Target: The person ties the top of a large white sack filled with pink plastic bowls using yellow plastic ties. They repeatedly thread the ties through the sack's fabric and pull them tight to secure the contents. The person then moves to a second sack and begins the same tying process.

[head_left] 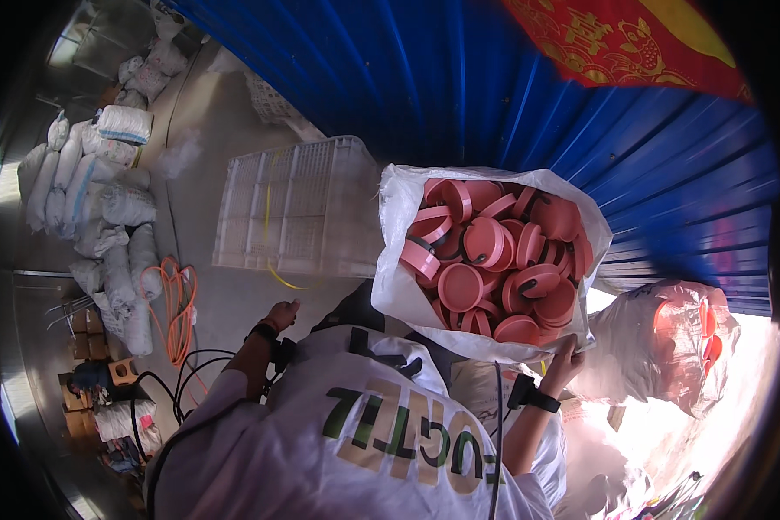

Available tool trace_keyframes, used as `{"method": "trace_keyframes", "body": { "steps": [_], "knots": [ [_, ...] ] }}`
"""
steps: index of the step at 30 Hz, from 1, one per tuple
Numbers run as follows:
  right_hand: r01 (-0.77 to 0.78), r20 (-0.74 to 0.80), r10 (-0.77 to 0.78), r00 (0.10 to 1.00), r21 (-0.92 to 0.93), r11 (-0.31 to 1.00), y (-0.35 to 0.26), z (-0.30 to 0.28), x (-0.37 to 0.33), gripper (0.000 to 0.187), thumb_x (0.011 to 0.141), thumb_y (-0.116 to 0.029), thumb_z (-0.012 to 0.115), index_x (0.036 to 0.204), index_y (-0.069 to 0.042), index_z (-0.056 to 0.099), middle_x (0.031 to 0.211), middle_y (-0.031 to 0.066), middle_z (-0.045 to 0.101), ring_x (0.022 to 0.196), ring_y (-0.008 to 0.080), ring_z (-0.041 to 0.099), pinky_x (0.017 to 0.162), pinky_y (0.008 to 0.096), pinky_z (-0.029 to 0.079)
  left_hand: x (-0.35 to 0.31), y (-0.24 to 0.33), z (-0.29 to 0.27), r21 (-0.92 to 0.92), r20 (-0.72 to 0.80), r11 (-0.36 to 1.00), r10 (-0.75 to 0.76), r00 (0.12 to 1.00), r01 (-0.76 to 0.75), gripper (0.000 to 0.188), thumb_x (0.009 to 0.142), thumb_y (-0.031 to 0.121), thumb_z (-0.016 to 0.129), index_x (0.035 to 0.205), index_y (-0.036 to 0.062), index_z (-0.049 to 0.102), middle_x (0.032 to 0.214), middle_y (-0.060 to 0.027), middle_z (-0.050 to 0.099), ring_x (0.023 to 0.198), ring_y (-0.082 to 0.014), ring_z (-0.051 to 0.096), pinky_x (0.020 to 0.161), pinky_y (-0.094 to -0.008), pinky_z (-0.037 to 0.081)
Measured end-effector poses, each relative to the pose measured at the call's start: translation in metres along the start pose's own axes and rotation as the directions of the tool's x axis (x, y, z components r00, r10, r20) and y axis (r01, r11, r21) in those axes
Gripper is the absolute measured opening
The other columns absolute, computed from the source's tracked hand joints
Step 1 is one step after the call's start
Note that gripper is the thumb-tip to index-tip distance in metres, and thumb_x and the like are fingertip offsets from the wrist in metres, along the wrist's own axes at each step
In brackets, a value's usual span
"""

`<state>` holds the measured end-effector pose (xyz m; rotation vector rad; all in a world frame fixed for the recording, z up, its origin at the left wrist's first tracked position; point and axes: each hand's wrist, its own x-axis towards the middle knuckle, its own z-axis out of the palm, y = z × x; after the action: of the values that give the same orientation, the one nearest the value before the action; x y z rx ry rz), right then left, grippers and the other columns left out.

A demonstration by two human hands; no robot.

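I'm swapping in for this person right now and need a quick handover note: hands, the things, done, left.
Right hand: gripping the lower edge of the open white sack.
Left hand: free, off to the sack's left side, touching nothing visible.
Sack: full of pink round lids, held up against the body.
Second sack with similar lids sits to the right.
White plastic crate on the floor holds no lids; none have left the sack.

I see my right hand gripping lower edge of white sack, full w/ pink round lids. Left hand free, near sack's left side. White plastic crate behind, blue corrugated wall beyond.
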<state>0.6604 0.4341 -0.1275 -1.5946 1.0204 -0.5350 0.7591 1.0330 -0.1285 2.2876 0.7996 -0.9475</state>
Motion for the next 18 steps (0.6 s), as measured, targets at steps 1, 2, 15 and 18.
{"method": "trace_keyframes", "body": {
  "steps": [1,2,15,18],
  "knots": [
    [-0.013,-0.03,0.013,0.999,0.008,1.0,-0.004,-0.004,-0.009,0.032,0.091,-0.027,0.055,0.099,0.004,0.055,0.083,0.0067,0.057,0.07,0.0111,0.049,0.06,0.0267,0.039,0.012,0.001,-0.007,-0.003,-0.008,0.999,-0.051,0.999,0.051,0.06,0.088,0.052,0.041,0.086,-0.0048,0.06,0.075,-0.0128,0.062,0.067,-0.0235,0.061,0.066,-0.0355,0.048],
    [-0.022,-0.057,0.024,0.998,0.026,0.999,-0.01,-0.005,-0.017,0.036,0.091,-0.028,0.054,0.101,0.007,0.053,0.088,0.0108,0.059,0.076,0.014,0.052,0.066,0.0288,0.042,0.035,-0.012,-0.016,0.059,-0.048,0.997,-0.05,0.998,0.052,0.059,0.088,0.051,0.04,0.086,-0.005,0.061,0.077,-0.0169,0.064,0.072,-0.0287,0.064,0.07,-0.0387,0.049],
    [-0.197,-0.548,0.191,0.814,0.049,0.979,-0.018,0.075,-0.216,0.041,0.094,-0.037,0.042,0.114,-0.001,0.044,0.084,0.0054,0.053,0.057,0.0077,0.043,0.049,0.0202,0.036,0.189,0.005,-0.089,0.164,-0.234,0.95,0.301,0.924,-0.268,0.066,0.077,0.039,0.062,0.124,-0.0033,0.042,0.117,-0.0282,0.051,0.108,-0.0429,0.051,0.092,-0.044,0.043],
    [-0.304,-0.365,0.317,0.875,0.095,0.948,0.008,0.133,-0.245,0.041,0.094,-0.036,0.043,0.116,-0.002,0.042,0.08,0.0051,0.053,0.053,0.0083,0.045,0.045,0.0208,0.035,0.209,-0.027,-0.094,0.291,-0.082,0.863,0.453,0.888,-0.413,0.066,0.078,0.038,0.062,0.125,-0.0036,0.041,0.123,-0.0289,0.045,0.11,-0.0442,0.049,0.093,-0.0439,0.043]
  ]
}}
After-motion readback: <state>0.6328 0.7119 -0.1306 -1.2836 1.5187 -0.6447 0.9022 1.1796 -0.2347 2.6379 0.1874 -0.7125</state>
